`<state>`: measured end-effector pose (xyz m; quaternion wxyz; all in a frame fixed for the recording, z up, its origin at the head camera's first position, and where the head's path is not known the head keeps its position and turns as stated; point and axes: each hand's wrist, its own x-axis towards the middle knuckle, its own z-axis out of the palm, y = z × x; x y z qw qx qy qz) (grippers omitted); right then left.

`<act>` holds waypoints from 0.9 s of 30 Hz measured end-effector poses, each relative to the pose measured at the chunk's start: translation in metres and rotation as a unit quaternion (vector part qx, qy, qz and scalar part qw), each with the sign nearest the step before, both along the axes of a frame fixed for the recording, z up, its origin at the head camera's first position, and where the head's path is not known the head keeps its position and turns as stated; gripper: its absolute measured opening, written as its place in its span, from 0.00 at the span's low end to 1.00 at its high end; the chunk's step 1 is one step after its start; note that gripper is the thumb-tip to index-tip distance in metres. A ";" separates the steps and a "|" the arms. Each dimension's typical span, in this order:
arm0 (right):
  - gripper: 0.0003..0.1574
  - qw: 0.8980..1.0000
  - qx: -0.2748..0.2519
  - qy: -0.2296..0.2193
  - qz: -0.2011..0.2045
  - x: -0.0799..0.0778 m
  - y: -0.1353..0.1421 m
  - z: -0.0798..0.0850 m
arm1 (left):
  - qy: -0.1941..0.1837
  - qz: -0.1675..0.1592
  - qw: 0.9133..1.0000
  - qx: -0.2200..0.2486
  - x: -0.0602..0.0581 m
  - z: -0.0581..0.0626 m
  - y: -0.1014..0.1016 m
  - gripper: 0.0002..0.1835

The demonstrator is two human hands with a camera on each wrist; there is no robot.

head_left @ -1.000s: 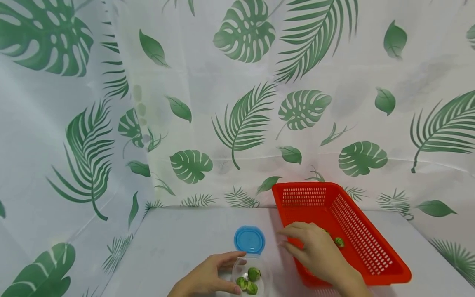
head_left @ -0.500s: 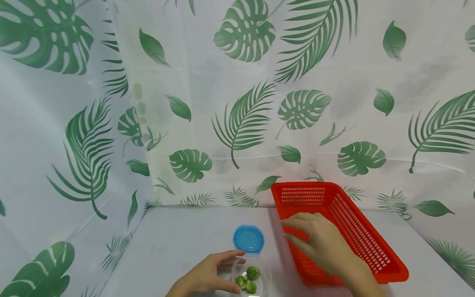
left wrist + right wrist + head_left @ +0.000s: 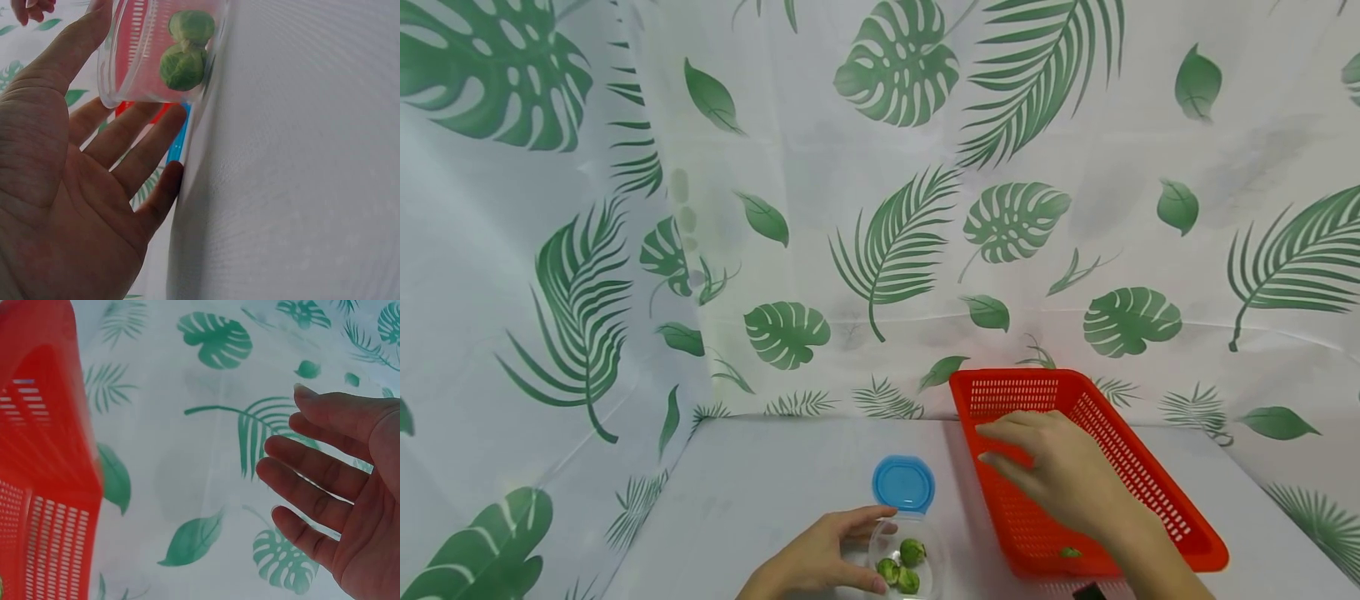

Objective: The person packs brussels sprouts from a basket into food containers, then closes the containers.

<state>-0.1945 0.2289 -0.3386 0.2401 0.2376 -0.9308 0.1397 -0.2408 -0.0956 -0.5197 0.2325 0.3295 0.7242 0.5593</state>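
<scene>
A clear plastic container (image 3: 937,550) with its blue lid (image 3: 903,483) flipped back stands on the table and holds three Brussels sprouts (image 3: 912,552). My left hand (image 3: 827,554) holds it from the left, thumb on the near side and fingers around the far side. In the left wrist view, two Brussels sprouts (image 3: 182,65) show through the container wall (image 3: 112,75). My right hand (image 3: 1060,471) is raised over the red basket (image 3: 1142,467), its fingers loosely bent and apart. Nothing lies between them in the right wrist view, where the palm (image 3: 369,550) shows bare.
Inside the basket, a Brussels sprout (image 3: 1070,552) lies near the front wall; my right arm hides part of the basket floor. The white table (image 3: 760,475) meets a leaf-print sheet (image 3: 865,367) at the back. A small dark object (image 3: 1088,592) shows by the right wrist.
My right hand has risen and shifted slightly right over the basket. A sprout near the front wall has come into sight. The left hand and the container have stayed in place.
</scene>
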 end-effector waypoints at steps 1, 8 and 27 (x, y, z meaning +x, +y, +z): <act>0.27 1.000 -0.003 -0.003 -0.001 -0.001 0.001 0.001 | -0.002 0.000 1.000 0.000 0.000 0.000 0.000 0.41; 0.28 0.999 -0.017 -0.043 0.011 -0.011 0.013 0.011 | -0.004 0.005 1.000 -0.002 0.001 0.001 0.000 0.41; 0.24 0.996 0.011 -0.092 0.002 -0.053 0.044 0.007 | 0.003 0.005 1.000 -0.008 0.001 0.001 0.000 0.41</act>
